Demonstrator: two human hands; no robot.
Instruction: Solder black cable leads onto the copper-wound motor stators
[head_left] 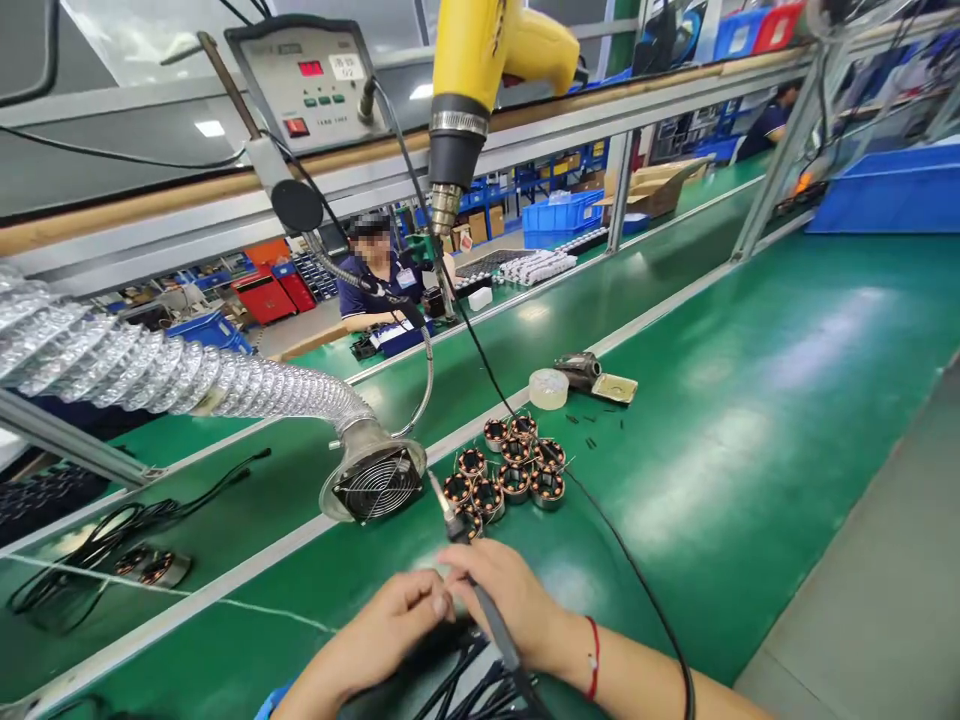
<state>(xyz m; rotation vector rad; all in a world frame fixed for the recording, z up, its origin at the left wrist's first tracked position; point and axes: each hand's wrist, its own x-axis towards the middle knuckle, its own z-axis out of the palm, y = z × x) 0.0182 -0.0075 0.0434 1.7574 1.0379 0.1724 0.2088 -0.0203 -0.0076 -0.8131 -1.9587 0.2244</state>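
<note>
A soldering iron (495,618) lies in my right hand (525,600), which is closed around its black handle. The metal tip points up and away, close to the copper-wound motor stators (516,482) grouped on the green bench. My left hand (394,625) is closed too, its fingertips pinched together against the fingers of my right hand. What sits between those fingertips is hidden or too small to make out. Below both hands lies a bundle of black cables (480,685), partly covered by them. The iron's black cord (622,545) runs over the bench by my right forearm.
A round fume fan (379,485) on a silver duct (255,385) stands left of the stators. Overhead hang a yellow heat gun (465,80) and a soldering station (307,85). Behind the stators are a tape roll (548,389) and a sponge tray (615,388). A co-worker (382,270) sits opposite.
</note>
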